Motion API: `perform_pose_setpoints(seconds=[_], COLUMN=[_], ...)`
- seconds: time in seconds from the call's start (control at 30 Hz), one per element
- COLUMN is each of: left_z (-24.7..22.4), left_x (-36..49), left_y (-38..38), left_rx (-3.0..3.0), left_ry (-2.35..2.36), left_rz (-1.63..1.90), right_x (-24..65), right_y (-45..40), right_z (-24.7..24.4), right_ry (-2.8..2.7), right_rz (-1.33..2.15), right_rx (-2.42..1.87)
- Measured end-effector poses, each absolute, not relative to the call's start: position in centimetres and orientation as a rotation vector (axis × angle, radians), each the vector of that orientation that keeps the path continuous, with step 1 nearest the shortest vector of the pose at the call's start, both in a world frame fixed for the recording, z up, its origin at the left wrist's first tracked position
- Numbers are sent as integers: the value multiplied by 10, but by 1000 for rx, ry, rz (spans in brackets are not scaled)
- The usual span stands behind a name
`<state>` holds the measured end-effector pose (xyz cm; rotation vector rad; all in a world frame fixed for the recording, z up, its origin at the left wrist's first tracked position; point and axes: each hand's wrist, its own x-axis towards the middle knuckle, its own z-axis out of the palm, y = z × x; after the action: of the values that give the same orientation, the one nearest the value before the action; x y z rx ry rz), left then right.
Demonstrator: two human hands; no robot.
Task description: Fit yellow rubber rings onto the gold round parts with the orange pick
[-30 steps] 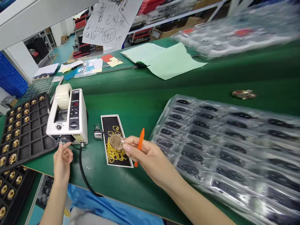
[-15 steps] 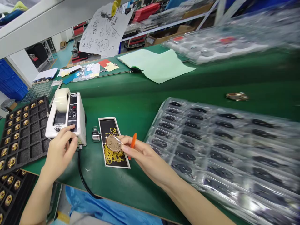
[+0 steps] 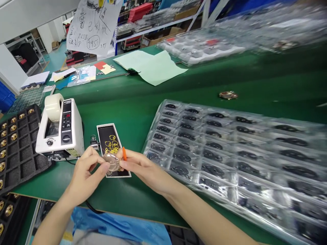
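A round gold-coloured medallion (image 3: 111, 162) sits between my two hands, low over a black card printed with gold shapes (image 3: 107, 141). My right hand (image 3: 144, 167) pinches its right edge and also holds an orange plastic pry tool (image 3: 124, 153), of which only the tip shows. My left hand (image 3: 85, 173) has its fingertips on the medallion's left side. Something clear seems to lie over the disc, but I cannot tell what. Behind my left hand stands an electric tape dispenser (image 3: 60, 129) with a roll of clear tape, and a small metal tally counter (image 3: 94, 143) sits next to the card.
A black foam tray of gold pieces (image 3: 17, 149) lies at the left, and a large clear blister tray of dark parts (image 3: 204, 153) fills the right. A loose gold disc (image 3: 228, 95) lies on the green-topped bench (image 3: 127, 200), with green paper (image 3: 150, 66) beyond.
My left hand has left the tape dispenser and joined my right hand at the medallion. The view has shifted, so everything on the bench appears further left and up.
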<state>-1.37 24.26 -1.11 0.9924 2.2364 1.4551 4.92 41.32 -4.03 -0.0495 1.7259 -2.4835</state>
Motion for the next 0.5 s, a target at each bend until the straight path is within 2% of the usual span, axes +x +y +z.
perform_pose_setpoints(seconds=[0.5], left_z=[-11], left_x=[-17], left_y=[244], left_rx=[979], left_ry=[2177], left_rz=[1476], right_x=[50], right_y=[414], right_z=[-45], right_ry=[1656], right_rz=[-2512], right_rx=[-99])
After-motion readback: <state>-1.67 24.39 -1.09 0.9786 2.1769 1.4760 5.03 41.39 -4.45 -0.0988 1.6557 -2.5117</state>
